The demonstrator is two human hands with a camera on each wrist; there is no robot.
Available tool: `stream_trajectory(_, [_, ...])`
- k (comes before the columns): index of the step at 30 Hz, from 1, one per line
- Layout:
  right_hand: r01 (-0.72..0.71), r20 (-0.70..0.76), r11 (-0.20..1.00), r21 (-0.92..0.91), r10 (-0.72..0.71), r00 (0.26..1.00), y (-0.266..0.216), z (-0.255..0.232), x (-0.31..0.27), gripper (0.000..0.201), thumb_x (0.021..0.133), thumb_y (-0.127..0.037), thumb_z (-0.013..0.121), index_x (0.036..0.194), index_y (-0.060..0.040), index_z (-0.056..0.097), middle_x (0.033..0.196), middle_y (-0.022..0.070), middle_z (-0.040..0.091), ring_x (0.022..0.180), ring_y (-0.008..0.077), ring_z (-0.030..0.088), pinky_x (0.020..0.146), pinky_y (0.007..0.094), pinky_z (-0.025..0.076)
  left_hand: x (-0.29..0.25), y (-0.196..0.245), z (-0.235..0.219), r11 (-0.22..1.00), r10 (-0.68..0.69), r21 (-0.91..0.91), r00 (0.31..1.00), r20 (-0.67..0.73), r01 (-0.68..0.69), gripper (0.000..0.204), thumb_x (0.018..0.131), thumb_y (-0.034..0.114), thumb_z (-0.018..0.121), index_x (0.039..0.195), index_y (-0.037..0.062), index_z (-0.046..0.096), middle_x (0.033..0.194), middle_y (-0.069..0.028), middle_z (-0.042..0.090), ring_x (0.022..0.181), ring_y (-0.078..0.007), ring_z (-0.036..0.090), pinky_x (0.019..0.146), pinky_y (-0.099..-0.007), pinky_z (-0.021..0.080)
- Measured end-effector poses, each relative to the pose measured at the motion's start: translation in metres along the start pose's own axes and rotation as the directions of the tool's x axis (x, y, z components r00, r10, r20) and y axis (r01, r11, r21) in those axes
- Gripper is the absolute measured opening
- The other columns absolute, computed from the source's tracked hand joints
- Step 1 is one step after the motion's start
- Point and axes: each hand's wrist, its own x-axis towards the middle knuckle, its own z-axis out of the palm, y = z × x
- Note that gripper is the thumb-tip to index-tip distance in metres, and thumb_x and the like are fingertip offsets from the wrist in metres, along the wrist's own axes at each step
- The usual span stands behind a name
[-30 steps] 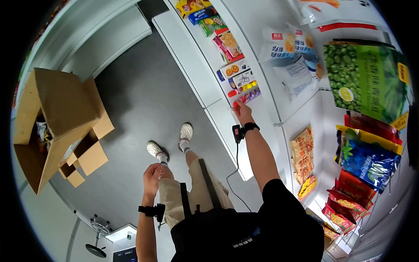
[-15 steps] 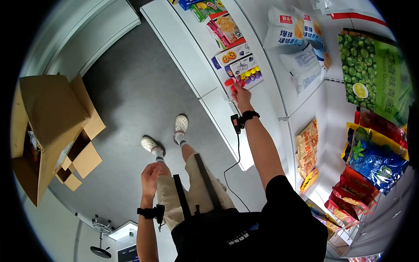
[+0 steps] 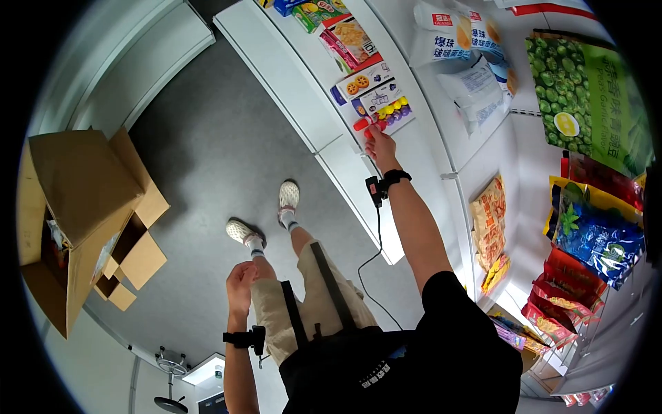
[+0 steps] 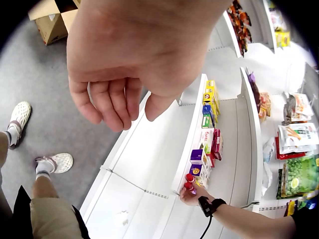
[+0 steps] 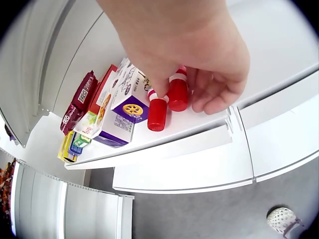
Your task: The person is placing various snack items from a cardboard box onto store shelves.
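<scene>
My right hand (image 3: 381, 147) is at the front of a white shelf, pinching a red-capped tube (image 5: 178, 94) between thumb and fingers. Purple balls (image 3: 398, 117) show along this tube in the head view. Lying right beside it is a second red-capped tube (image 5: 157, 113), with yellow balls (image 3: 395, 105) inside. A white and purple biscuit box (image 5: 133, 102) stands next to the tubes. My left hand (image 3: 241, 286) hangs at my side over the floor, fingers loosely bent (image 4: 115, 99) and holding nothing.
More snack boxes (image 3: 350, 40) line the shelf beyond the tubes. Bagged snacks (image 3: 448, 34) and a green pea bag (image 3: 562, 96) are on the upper right shelves. A large open carton (image 3: 86, 186) stands on the left. A cable (image 3: 365, 283) hangs from my right wrist.
The head view has shifted, with shelf and carton displaced in it. My right hand stays at the red-capped tubes and now sits closer to the caps. My left hand hangs as before.
</scene>
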Motion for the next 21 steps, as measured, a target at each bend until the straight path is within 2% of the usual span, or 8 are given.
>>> stream_trajectory(2, [0.029, -0.032, 0.998, 0.056, -0.027, 0.999, -0.001, 0.006, -0.009, 0.026, 0.078, -0.030, 0.071, 0.075, -0.0066, 0.060, 0.060, 0.0000, 0.054, 0.046, 0.0077, 0.047, 0.038, 0.0194, 0.037, -0.002, 0.003, -0.002, 1.000, 0.001, 0.001, 1.000, -0.005, -0.001, 0.024, 0.088, 0.015, 0.058, 0.103, -0.0035, 0.060, 0.087, -0.0042, 0.063, 0.078, -0.0104, 0.057, 0.072, -0.0233, 0.046])
stream_trajectory(5, [0.012, -0.012, 0.998, 0.065, -0.012, 1.000, 0.002, 0.004, -0.009, 0.029, 0.076, -0.033, 0.072, 0.082, -0.0072, 0.060, 0.063, -0.0002, 0.054, 0.050, 0.0084, 0.050, 0.042, 0.0206, 0.041, -0.004, 0.005, -0.006, 1.000, 0.019, 0.004, 1.000, -0.007, -0.019, 0.025, 0.088, 0.018, 0.058, 0.104, -0.0016, 0.060, 0.089, -0.0043, 0.063, 0.079, -0.0105, 0.058, 0.071, -0.0233, 0.046])
stream_trajectory(11, [-0.010, -0.044, 1.000, 0.024, 0.011, 0.999, 0.011, -0.005, -0.025, 0.040, 0.075, -0.036, 0.072, 0.100, -0.0083, 0.057, 0.080, 0.0012, 0.057, 0.064, 0.0117, 0.056, 0.056, 0.0264, 0.050, -0.007, 0.000, -0.024, 0.998, 0.059, 0.036, 0.998, 0.031, -0.060, 0.026, 0.088, 0.021, 0.058, 0.106, 0.0021, 0.060, 0.091, -0.0037, 0.064, 0.080, -0.0102, 0.058, 0.071, -0.0229, 0.045])
stream_trajectory(14, [-0.035, -0.036, 0.998, 0.057, 0.037, 0.999, 0.013, -0.010, -0.058, 0.041, 0.077, -0.037, 0.070, 0.101, -0.0071, 0.057, 0.087, 0.0032, 0.057, 0.068, 0.0142, 0.058, 0.060, 0.0287, 0.051, -0.016, 0.006, -0.036, 0.997, 0.071, 0.024, 0.997, 0.040, -0.072, 0.026, 0.088, 0.021, 0.058, 0.106, 0.0024, 0.060, 0.091, -0.0038, 0.064, 0.081, -0.0105, 0.058, 0.071, -0.0232, 0.045])
stream_trajectory(21, [-0.026, 0.080, 0.990, 0.140, 0.015, 0.997, 0.012, -0.023, -0.152, 0.046, 0.079, -0.039, 0.068, 0.110, -0.0074, 0.053, 0.102, 0.0076, 0.056, 0.085, 0.0190, 0.057, 0.072, 0.0322, 0.051, -0.050, 0.038, -0.080, 0.972, 0.234, 0.001, 0.972, 0.017, -0.234, 0.024, 0.089, 0.020, 0.058, 0.104, 0.0022, 0.061, 0.092, -0.0054, 0.065, 0.081, -0.0131, 0.060, 0.072, -0.0260, 0.046])
